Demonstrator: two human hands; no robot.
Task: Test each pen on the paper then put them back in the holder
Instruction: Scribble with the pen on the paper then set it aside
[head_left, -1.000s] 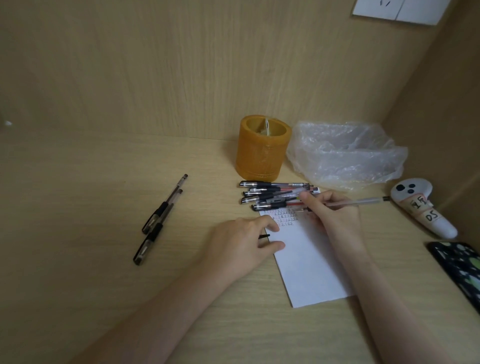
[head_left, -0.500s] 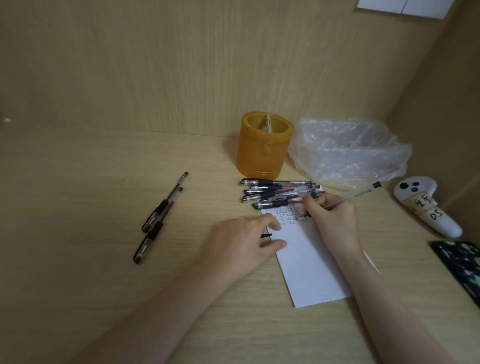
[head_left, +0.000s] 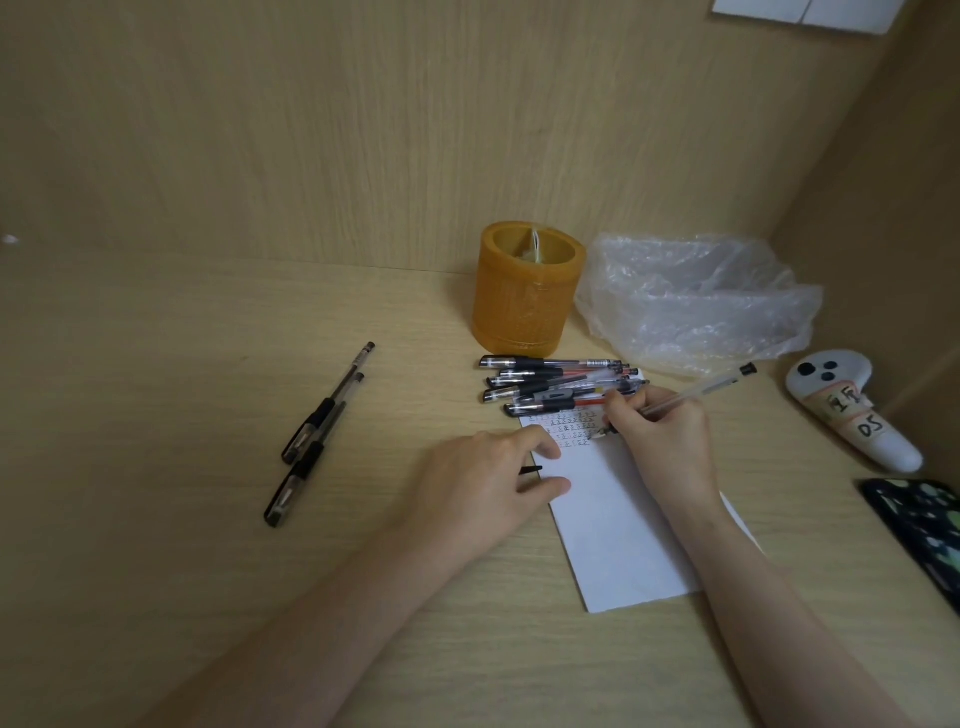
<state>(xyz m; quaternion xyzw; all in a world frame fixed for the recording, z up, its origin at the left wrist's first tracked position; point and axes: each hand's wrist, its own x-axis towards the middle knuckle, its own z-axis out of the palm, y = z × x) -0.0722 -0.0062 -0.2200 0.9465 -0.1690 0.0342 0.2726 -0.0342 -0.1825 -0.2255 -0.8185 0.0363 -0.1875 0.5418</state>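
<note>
My right hand (head_left: 662, 441) grips a clear pen (head_left: 696, 391) with its tip down on the white paper (head_left: 618, 530), at the rows of small written marks near the paper's top. My left hand (head_left: 483, 483) rests on the paper's left edge, and a small black pen cap (head_left: 531, 470) shows between its fingers. Several capped pens (head_left: 556, 387) lie in a pile just beyond the paper. Two black-capped pens (head_left: 317, 436) lie apart on the desk to the left. The orange cylindrical holder (head_left: 527, 291) stands upright behind the pile.
A crumpled clear plastic bag (head_left: 696, 301) lies right of the holder. A white controller (head_left: 852, 410) with handwritten labels sits at the far right, with a dark patterned object (head_left: 919, 525) in front of it. Wooden walls close the desk at the back and right.
My right hand drew the clear pen back from the pile, tilted it upright and set its tip onto the written rows. The left hand has stayed in place.
</note>
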